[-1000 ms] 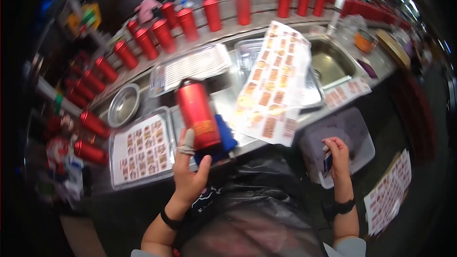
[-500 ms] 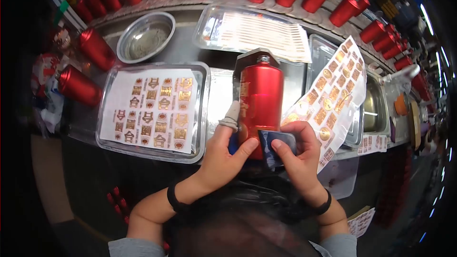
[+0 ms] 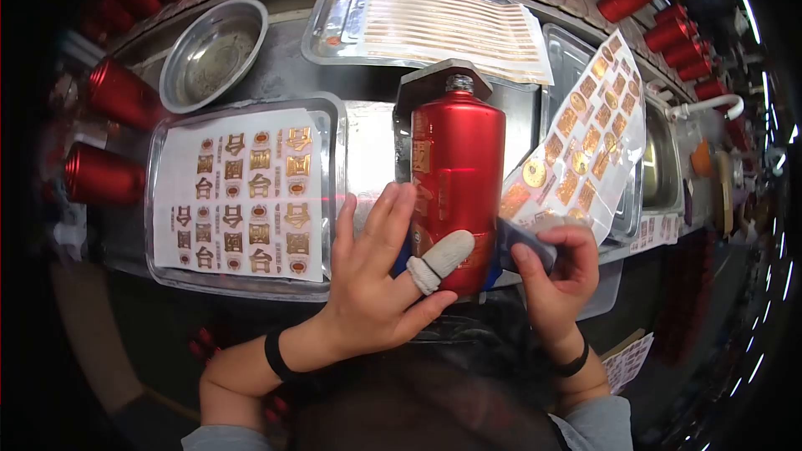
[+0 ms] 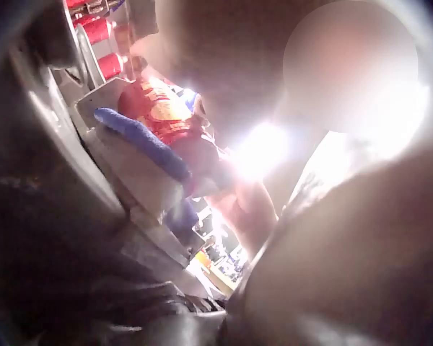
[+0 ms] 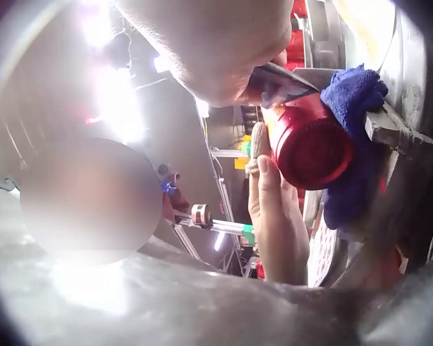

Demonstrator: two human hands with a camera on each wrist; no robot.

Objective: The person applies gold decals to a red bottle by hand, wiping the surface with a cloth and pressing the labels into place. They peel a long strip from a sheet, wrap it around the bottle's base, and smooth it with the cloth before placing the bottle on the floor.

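Observation:
A red metallic bottle [image 3: 472,150] with gold characters lies neck away from me in a dark angular holder [image 3: 422,83], over a blue cloth [image 5: 353,97]. My left hand [image 3: 368,288] is at its left side with fingers extended. The index finger wears a whitish finger cot [image 3: 449,257] and lies across the bottle's lower part. At the bottle's right side, my right hand [image 3: 558,284] pinches a dark, flat card-like piece [image 3: 528,240] between thumb and fingers. The bottle's round base [image 5: 314,151] shows in the right wrist view.
To the left sits a metal tray [image 3: 338,242] with a sheet of gold character stickers [image 3: 251,200]. A metal bowl [image 3: 213,54] and a tray of gold strips [image 3: 451,21] stand behind. Another sticker sheet [image 3: 585,134] slants at right, near a sink [image 3: 664,167]. Red bottles line the back.
My right hand came from over the plastic bin to the bottle, bringing the dark card-like piece, then shifted to its right side. My left index finger moved across the bottle.

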